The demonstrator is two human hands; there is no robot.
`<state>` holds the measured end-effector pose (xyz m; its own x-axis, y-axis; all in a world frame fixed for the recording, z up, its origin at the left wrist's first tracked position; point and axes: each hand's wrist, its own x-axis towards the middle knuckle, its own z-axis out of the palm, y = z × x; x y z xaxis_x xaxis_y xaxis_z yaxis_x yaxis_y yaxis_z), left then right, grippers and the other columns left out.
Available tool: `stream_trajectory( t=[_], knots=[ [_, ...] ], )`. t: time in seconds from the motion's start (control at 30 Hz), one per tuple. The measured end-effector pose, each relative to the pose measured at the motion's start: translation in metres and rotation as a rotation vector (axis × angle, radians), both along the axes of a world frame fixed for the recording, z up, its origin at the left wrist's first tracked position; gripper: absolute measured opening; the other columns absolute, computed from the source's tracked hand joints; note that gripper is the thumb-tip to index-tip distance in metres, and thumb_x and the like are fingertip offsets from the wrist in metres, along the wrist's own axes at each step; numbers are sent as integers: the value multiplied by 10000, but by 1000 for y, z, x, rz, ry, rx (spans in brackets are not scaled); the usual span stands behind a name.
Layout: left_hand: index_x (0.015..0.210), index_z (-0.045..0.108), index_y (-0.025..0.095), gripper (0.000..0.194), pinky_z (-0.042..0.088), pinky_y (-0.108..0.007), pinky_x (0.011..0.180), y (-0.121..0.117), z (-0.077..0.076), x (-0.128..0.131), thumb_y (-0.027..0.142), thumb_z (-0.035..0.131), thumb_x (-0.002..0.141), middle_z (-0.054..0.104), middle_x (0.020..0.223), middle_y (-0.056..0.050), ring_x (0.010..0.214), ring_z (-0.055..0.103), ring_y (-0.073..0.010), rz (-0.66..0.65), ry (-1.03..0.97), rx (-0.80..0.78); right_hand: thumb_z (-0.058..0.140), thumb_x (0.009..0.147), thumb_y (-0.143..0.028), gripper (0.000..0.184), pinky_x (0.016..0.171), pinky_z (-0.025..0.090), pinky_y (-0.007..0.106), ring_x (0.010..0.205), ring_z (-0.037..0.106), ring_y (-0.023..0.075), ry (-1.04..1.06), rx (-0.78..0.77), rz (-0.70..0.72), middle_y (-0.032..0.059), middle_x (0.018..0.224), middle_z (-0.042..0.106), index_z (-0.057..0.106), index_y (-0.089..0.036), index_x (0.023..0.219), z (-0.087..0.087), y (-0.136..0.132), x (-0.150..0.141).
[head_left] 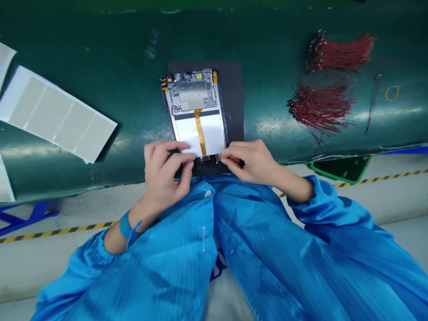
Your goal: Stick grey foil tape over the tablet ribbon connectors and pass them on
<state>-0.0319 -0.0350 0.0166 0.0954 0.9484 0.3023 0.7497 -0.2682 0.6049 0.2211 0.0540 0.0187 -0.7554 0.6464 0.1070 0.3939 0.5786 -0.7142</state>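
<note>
An opened tablet [197, 116] lies on a dark mat [234, 98] on the green bench, its circuit board at the far end and a white battery with an orange flex strip nearer me. My left hand [165, 171] curls around the tablet's near left corner, fingers bent against its edge. My right hand [250, 160] pinches at the near right edge, thumb and fingertips pressed together on a small part I cannot make out.
Two bundles of red wires [337, 53] [321, 107] lie at the right, with thin tweezers [371, 107] and a yellow band [392, 92] beyond. A sheet of grey adhesive pads [56, 113] lies at the left. Blue sleeves fill the foreground.
</note>
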Motion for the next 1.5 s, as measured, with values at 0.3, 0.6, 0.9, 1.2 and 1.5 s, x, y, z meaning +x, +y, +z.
stream_trajectory(
  t=[0.3,0.6,0.9,1.2,1.5],
  knots=[
    [1039,770,314,245,499,-592,1036,-14,-14,4,174,751,839,668,1338,-92,1241,565,-356,-73,36,33,542,1028,-243,211,624,350,329,740,674,171,-109,116,68,38,909,795,732,-200,949,-10,-8,-4],
    [1110,817,359,250,441,-633,1152,-22,-27,6,296,778,871,684,1341,-95,1344,519,-383,-58,-49,-230,480,1038,-213,265,618,356,332,704,627,160,-121,282,99,42,859,754,689,-186,879,-15,-14,-6],
    [1288,729,291,381,502,-443,1028,-16,-24,17,192,759,922,662,1395,-94,1254,563,-288,-216,230,234,449,1060,-191,310,626,382,319,697,600,147,-100,408,98,21,802,707,673,-188,846,-18,-16,-5],
    [1232,747,303,373,452,-475,1131,-22,-35,32,71,662,952,508,1637,-55,1417,474,-291,-52,135,175,492,1059,-221,256,652,393,335,772,605,171,-115,443,124,37,869,718,692,-183,903,-14,-17,-1],
    [1429,671,313,501,434,-497,1150,-28,-27,-28,187,685,944,329,1723,-49,1483,423,-342,35,242,283,612,958,-194,83,791,428,420,925,582,249,36,439,-64,84,1022,707,675,-214,1009,-1,7,7]
  ],
)
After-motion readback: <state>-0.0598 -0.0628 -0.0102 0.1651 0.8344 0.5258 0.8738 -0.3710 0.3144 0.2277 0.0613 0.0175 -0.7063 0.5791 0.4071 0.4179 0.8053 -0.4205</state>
